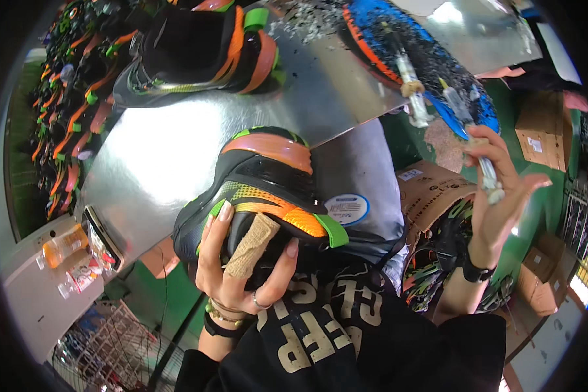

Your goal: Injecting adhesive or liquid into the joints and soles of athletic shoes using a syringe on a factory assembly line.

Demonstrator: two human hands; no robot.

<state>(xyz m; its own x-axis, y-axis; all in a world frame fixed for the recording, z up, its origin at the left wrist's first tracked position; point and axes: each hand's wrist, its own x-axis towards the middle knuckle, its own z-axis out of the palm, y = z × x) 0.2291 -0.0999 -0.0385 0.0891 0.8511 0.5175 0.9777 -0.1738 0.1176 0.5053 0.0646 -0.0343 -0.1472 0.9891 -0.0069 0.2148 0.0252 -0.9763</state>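
Note:
My left hand (242, 268), one finger wrapped in tan bandage, grips a black sneaker (255, 186) with orange and green trim and a green heel tab. The sneaker is held against the front edge of the metal table. Out to the right, my right hand (500, 186) has its fingers round a clear syringe (488, 171) with a yellow tip, tilted over a blue shoe-sole-shaped piece (451, 121) caked with black bits. On that piece rests a second syringe (408, 85) with a tan flange. Another black sneaker (189, 65) sits farther back.
Shoes (72, 130) hang or stack densely at the left. A phone (104, 238), an orange drink bottle (65, 247) and a small packet lie on the white surface. An open carton (431, 196) with shoes stands below right; more boxes (545, 137) line the right.

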